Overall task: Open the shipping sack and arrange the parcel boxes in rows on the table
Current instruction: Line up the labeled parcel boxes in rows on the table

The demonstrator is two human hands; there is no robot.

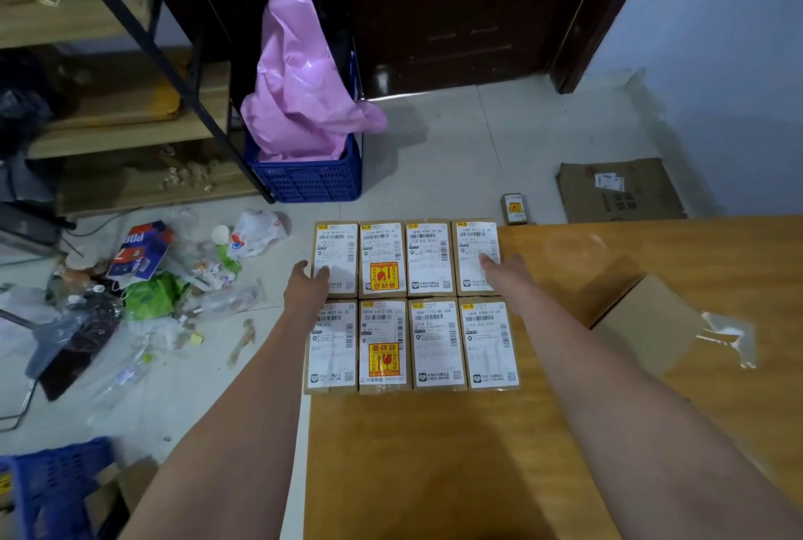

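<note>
The wooden table [565, 452] fills the lower right of the frame. At its far left corner, in the middle of the frame, 8 parcel boxes [413, 305] lie flat in 2 rows of 4, touching side by side, with the white labels up. 2 of them carry a yellow-red sticker. A larger plain carton [643, 322] stands on the table at the right, with a piece of clear tape just beside it.

At the upper middle of the frame, a pink shipping sack [300, 87] hangs crumpled out of a blue crate [308, 178] on the floor. A flattened cardboard [621, 192] lies on the floor at the right, and 1 small box [513, 208] lies near it. Loose rubbish [143, 287] covers the floor at the left.

The left hand [306, 283] rests with relaxed fingers on the leftmost box of the far row. The right hand [506, 272] lies with straight fingers on the rightmost box of this row. Neither hand grasps anything.
</note>
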